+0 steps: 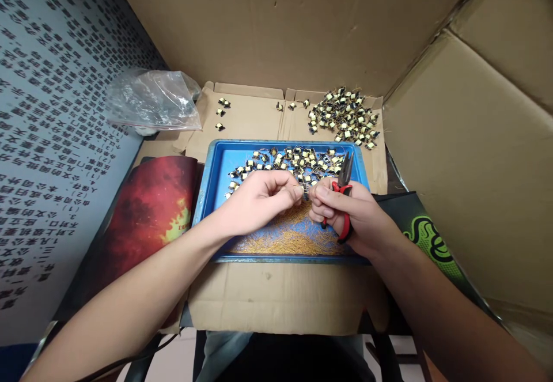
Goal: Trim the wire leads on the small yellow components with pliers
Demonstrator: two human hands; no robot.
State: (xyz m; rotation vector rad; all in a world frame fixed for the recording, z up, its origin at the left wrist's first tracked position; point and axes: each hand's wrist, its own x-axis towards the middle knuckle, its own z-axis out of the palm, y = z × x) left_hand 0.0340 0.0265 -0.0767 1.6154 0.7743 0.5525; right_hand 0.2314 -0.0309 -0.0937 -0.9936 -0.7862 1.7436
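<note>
My left hand point(263, 200) is closed in a pinch over the blue tray point(216, 169), gripping a small yellow-and-black wound component point(305, 188) between both hands. My right hand point(352, 215) is wrapped round red-handled pliers point(344, 183) whose dark jaws point up and away; its fingertips also touch the component. Several like components point(294, 160) lie in the tray's far half. A heap of cut copper wire ends point(285, 235) covers the tray's near half under my hands.
Another pile of the components point(345, 117) lies on cardboard point(250, 117) beyond the tray, with a few strays at left. A clear plastic bag point(151, 99) sits far left. Cardboard walls point(466, 157) close in behind and right. Red mat point(151, 209) left, black-green mat point(427, 238) right.
</note>
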